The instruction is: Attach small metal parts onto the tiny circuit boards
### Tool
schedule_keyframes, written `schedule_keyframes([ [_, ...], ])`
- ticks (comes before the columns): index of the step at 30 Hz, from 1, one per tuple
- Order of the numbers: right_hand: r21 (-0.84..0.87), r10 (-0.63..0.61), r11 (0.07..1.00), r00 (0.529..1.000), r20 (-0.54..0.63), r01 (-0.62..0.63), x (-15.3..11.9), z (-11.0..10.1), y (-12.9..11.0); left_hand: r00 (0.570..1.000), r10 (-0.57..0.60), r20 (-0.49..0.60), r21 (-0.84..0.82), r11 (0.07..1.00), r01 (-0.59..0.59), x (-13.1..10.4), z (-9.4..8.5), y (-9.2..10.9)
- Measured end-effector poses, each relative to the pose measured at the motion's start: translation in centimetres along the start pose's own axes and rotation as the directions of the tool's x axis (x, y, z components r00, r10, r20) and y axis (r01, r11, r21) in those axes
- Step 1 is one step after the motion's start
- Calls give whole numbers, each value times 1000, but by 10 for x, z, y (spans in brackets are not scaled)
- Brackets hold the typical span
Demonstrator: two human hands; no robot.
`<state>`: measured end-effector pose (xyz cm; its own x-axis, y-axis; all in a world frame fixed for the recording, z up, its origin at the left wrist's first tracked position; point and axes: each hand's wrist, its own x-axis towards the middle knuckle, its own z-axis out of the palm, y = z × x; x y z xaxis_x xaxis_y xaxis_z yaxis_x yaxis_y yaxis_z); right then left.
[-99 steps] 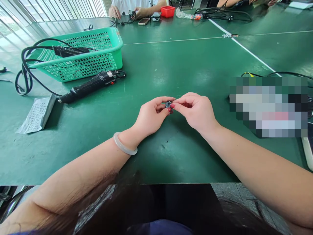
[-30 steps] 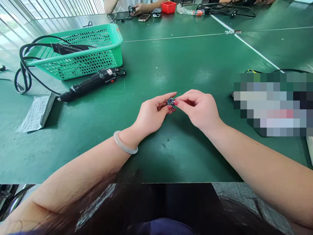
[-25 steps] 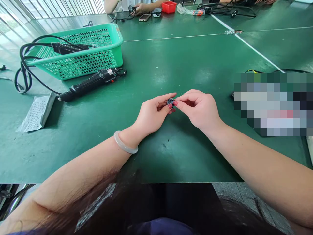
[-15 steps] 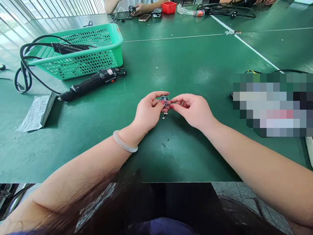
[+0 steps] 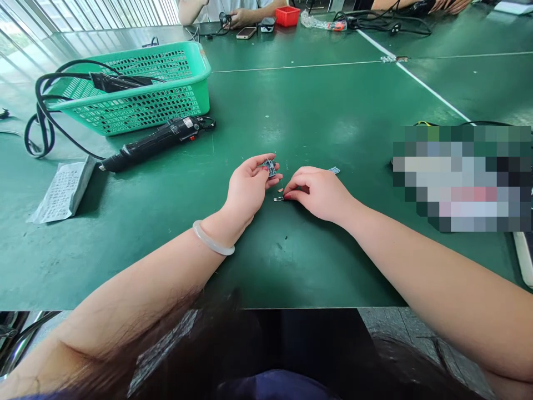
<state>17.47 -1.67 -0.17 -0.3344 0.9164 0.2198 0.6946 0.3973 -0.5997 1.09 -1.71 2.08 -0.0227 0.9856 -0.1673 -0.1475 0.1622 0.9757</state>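
Small, dark, intricate part [image 5: 270,168] pinched in the left hand [image 5: 249,186], partly finger-covered; the right hand's [image 5: 318,191] grip is nearly closed on a tiny, pale-ended piece [image 5: 278,199], its rest hidden.

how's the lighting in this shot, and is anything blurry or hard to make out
Head view: slatted window washed out, pale glare on the table at far left; head view: soft shadow below the right hand; head view: hair blurred along the bottom, pixelated patch hiding what's at right, small part in the left hand too tiny to read
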Motion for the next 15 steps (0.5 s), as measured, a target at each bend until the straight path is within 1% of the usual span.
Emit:
schedule_keyframes([
  [3,44,29,999,999,-29,-27,-1,-3,1,1000,-7,6,-3,1000,7,-1,0,1],
  [6,65,15,998,999,-51,-11,-2,-5,5,1000,-23,4,-8,1000,23,-1,1,1],
  [8,48,13,999,998,-54,-10,-3,-5,6,999,-32,4,-10,999,32,0,1,1],
  [12,-35,28,999,999,-22,-29,-2,-3,7,999,-47,28,-12,999,47,1,0,-2],
  [15,-57,11,998,1000,-13,-12,-1,-3,5,998,-46,53,1,999,46,2,0,-4],
])
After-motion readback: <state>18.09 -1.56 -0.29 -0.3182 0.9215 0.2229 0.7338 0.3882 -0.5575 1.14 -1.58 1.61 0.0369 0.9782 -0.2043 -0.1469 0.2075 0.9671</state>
